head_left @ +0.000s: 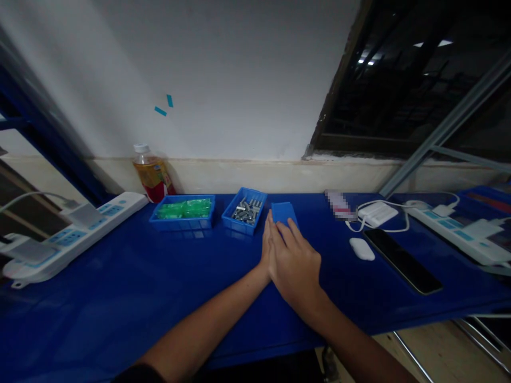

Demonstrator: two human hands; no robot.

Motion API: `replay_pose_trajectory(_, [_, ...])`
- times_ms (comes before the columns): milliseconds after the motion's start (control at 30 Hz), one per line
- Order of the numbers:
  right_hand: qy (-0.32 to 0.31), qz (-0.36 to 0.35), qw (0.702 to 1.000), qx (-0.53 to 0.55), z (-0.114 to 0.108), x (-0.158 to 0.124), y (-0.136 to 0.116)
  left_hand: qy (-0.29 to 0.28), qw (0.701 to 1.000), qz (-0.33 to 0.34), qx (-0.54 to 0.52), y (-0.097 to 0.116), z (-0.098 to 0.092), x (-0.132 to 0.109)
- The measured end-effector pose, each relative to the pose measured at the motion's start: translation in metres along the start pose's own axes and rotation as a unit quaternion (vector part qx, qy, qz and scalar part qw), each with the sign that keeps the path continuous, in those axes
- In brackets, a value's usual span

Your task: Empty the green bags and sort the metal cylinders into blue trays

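Observation:
My right hand (pixel 294 260) lies against my left hand (pixel 266 247) above the middle of the blue table, palms facing each other. The right hand's fingers are stretched out, with gaps between them, and reach the near edge of a small blue tray (pixel 282 210). Most of my left hand is hidden behind the right; the fingers that show are straight and point away from me. Whether anything lies between the palms is hidden. Left of the hands stands a blue tray (pixel 251 230) of small silvery metal parts (pixel 247 211).
A blue tray (pixel 181 225) with green plastic packets (pixel 184 208) and a drink bottle (pixel 150 173) stand at the back left. Power strips (pixel 75 234) (pixel 459 234) lie at both sides. On the right are a black phone (pixel 403 260), a white earbud case (pixel 362 249) and cabled white devices (pixel 377 213).

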State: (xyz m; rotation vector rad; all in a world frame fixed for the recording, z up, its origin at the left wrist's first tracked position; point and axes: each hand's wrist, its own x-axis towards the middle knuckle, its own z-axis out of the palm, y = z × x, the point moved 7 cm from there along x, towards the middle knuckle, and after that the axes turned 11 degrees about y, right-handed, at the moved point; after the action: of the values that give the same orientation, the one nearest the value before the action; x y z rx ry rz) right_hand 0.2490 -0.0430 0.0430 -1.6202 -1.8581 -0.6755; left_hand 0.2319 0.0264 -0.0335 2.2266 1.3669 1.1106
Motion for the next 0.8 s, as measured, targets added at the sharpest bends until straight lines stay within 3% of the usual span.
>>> replay_pose_trajectory(67, [-0.020, -0.041, 0.999, -0.010, 0.007, 0.004, -0.012, 0.003, 1.000, -0.001, 0.022, 0.005, -0.003, -0.008])
replay_pose_trajectory(233, [-0.076, -0.095, 0.992, -0.030, 0.011, 0.011, -0.020, 0.058, 0.987, -0.125, 0.085, 0.013, -0.008, -0.014])
replay_pose_trajectory(400, [-0.108, -0.117, 0.985, -0.061, 0.001, 0.010, -0.005, -0.066, 0.996, -0.057, 0.023, 0.001, 0.007, 0.008])
replay_pose_trajectory(500, [-0.111, -0.110, 0.984, -0.086, -0.003, 0.008, 0.010, -0.078, 0.996, -0.031, 0.004, -0.005, 0.005, 0.014])
replay_pose_trajectory(667, [-0.103, -0.089, 0.986, -0.100, -0.008, 0.008, 0.033, -0.110, 0.993, 0.041, 0.022, 0.011, 0.004, 0.004])
replay_pose_trajectory(800, [-0.090, -0.115, 0.987, -0.068, -0.007, 0.011, 0.052, -0.087, 0.990, 0.081, 0.077, 0.020, -0.005, 0.000])
